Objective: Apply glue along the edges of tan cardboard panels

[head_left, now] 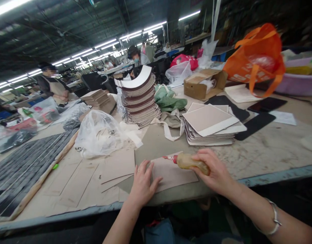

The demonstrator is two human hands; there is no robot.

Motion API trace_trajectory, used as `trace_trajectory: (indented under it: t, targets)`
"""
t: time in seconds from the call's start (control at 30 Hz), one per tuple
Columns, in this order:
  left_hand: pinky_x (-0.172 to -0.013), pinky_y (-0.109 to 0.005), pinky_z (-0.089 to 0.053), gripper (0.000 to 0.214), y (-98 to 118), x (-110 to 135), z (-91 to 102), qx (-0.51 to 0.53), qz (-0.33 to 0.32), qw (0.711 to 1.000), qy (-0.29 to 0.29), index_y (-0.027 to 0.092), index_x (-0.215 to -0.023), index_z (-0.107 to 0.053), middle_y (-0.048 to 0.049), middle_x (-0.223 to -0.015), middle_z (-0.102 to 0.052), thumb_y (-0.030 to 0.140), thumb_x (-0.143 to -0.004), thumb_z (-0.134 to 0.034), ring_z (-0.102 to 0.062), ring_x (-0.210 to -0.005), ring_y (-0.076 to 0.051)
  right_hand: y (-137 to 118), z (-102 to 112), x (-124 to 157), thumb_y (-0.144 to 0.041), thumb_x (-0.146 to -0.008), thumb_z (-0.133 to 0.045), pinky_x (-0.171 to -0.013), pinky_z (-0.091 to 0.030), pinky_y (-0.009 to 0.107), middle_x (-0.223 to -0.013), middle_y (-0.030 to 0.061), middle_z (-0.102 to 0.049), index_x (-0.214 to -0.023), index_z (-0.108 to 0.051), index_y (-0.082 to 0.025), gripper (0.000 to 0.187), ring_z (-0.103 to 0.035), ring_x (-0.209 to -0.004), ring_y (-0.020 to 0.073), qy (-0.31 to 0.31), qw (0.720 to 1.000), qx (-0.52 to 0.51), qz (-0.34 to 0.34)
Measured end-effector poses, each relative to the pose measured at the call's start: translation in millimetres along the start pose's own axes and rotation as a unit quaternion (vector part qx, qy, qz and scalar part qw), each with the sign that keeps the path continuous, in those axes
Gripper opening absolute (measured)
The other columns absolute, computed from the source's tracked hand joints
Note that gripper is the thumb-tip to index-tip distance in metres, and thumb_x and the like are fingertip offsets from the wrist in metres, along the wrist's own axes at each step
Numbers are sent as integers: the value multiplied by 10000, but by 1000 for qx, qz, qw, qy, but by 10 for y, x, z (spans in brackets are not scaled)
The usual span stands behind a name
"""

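In my right hand (213, 169) is a squeeze bottle (188, 162) of yellowish stuff, tipped on its side with its red nozzle pointing left. The nozzle tip is at the upper part of a beige board (171, 174) in front of me; whether it touches cannot be made out. My left hand (145, 179) lies on the board's left edge, fingers spread. Left of that hand, more flat boards (117, 166) overlap on the table. Behind the squeeze bottle stands a stack of beige and white panels (211, 122).
A tall stack of curved pieces (138, 98) stands at the back, with a clear plastic bag (100, 132) to its left. An orange bag (257, 64), a cardboard box (204, 83) and a dark phone (267, 105) are at the right. A person (53, 84) stands far left.
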State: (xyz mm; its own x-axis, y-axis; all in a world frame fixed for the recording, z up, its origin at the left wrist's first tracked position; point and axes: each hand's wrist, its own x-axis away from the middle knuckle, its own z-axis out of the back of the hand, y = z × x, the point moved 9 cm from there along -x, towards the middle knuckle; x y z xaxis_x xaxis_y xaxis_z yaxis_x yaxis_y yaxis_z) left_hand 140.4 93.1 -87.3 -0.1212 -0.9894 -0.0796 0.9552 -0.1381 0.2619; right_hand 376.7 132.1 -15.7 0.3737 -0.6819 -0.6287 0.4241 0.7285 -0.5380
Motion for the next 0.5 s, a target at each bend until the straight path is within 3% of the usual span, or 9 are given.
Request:
trace_trajectory:
  t: [0.07,0.17,0.5]
  targets:
    - [-1049,-465,-354,344,-117,146,73,16,-8,999,38,172,-1172,-595,-136,-1211,-568,329,-919,-423,-491,-1179,-257,-128,-165,21,-88,-806,-562,-780,-477,402,-1017,93,-505,-1118,-501,-233,349,-503,-931,240,-39,998,7,39]
    - [-924,-370,-464,298,-189,252,70,63,-26,996,52,198,-1091,-643,-103,-1062,-616,234,-922,-401,-558,-1017,-218,-294,-355,41,-8,-764,-504,-766,-478,410,-1000,91,-497,-1112,-505,-237,417,-485,-899,237,-68,994,18,84]
    - [-842,-326,-485,283,-179,190,1,136,-48,988,53,192,-1023,-688,-95,-999,-602,191,-922,-423,-554,-947,-193,-530,-727,19,-15,-800,-440,-783,-465,388,-928,84,-501,-1023,-589,-217,336,-475,-871,223,-81,986,33,143]
